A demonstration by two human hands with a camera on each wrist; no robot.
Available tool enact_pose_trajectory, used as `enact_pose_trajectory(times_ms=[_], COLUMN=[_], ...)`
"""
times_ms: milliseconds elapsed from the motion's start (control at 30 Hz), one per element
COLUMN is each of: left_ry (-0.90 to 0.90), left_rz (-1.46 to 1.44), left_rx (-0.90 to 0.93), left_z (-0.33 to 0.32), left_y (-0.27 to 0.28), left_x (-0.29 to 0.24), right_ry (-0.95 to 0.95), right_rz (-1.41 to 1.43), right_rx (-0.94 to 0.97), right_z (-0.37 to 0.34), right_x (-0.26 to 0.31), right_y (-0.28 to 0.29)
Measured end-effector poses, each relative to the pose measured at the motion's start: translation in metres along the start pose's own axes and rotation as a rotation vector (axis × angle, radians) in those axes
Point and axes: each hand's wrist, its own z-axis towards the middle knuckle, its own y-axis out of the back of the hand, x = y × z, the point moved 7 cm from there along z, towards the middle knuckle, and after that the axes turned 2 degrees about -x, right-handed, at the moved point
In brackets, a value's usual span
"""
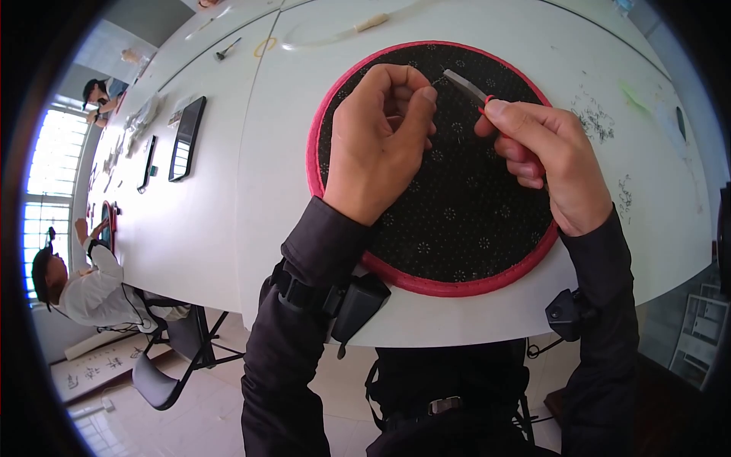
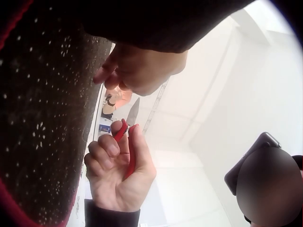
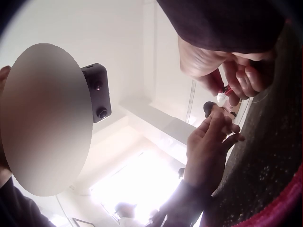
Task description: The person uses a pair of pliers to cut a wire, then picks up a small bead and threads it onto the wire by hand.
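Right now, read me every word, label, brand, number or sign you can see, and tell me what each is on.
No text can be read.
Pale sheet, lower left of the head view: dark characters, too small and distorted.
Blue-and-white patch, left wrist view: too blurred to tell whether it bears text.
Round mat: flower pattern, no visible lettering.

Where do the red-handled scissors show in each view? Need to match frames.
Head: scissors upper part, right of centre, in the right hand.
Left wrist: scissors left of centre, blade up.
Right wrist: scissors right of centre, partly hidden by the hand.
Shared landmark: red-edged dark mat; head centre, left-wrist left edge, right-wrist right edge.
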Motion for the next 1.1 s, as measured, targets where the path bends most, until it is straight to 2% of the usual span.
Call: enact_pose_trajectory(times_ms=[667,867,967,1100], left_ry=[0.026,0.066,0.073,0.109], left_rz=[-0.114,-0.254,-0.296,-0.393], left_rx=[0.039,0.099,0.142,0.17], left_z=[0.002,0.004,0.004,0.004], left_y=[-0.001,-0.001,-0.002,-0.002], left_x=[0.0,-0.002,-0.002,0.001], right_ry=[-0.032,0.27,0.32,0.304], right_rz=[-0.016,-0.2,-0.266,-0.299], right_rx=[0.047,-0.237,-0.315,-0.294], right_z=[0.006,0.017,0.02,0.022], right_x=[-0.009,-0.002,-0.002,-0.006], right_y=[0.001,0.024,0.036,0.036])
